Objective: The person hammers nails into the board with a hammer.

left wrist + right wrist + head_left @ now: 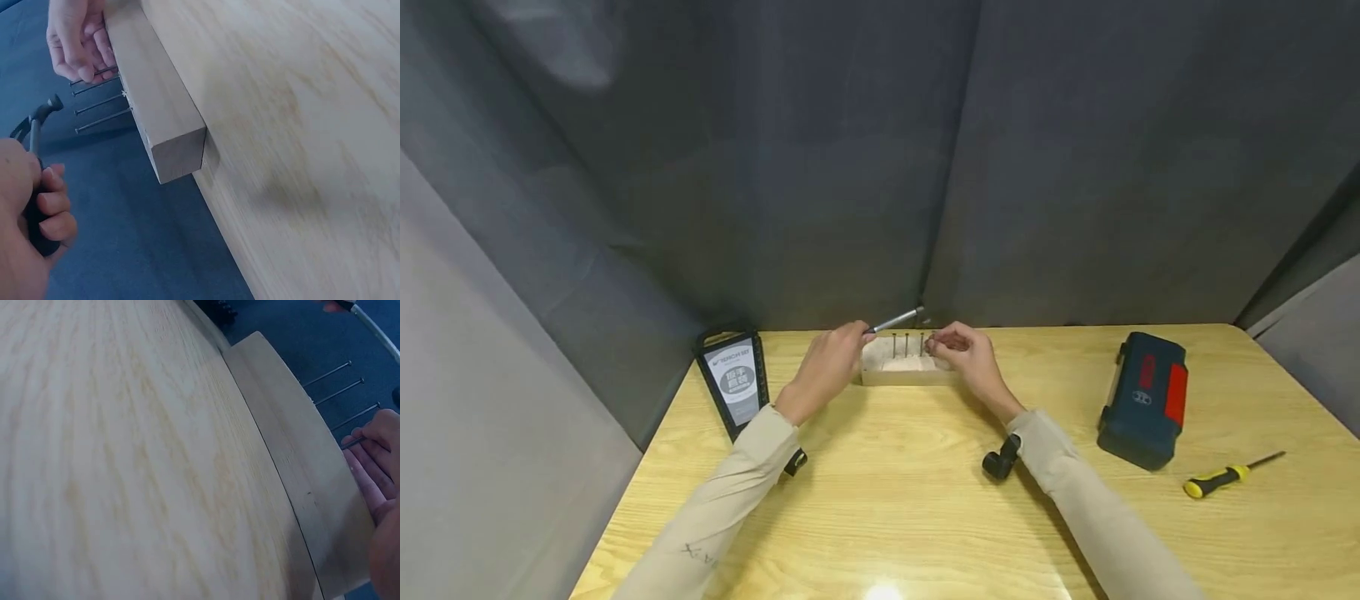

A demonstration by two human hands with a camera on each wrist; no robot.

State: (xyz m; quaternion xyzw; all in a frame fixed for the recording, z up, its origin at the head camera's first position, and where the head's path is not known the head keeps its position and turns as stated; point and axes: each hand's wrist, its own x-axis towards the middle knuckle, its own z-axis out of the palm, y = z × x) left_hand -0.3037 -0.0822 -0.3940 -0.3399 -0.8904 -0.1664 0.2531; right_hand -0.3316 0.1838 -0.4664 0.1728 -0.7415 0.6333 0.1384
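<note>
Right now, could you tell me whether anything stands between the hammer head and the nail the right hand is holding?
The right hand's fingers pinch that nail, so they sit close beside the hammer head's path.

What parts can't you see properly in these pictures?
- Head view: the nails in the wood block are too small to count surely.
- Left wrist view: the left hand covers most of the hammer handle.
- Right wrist view: the right hand hides the base of the nail it pinches, and the picture's edge cuts the hand off.
- Head view: the print on the black package is too small to read.
</note>
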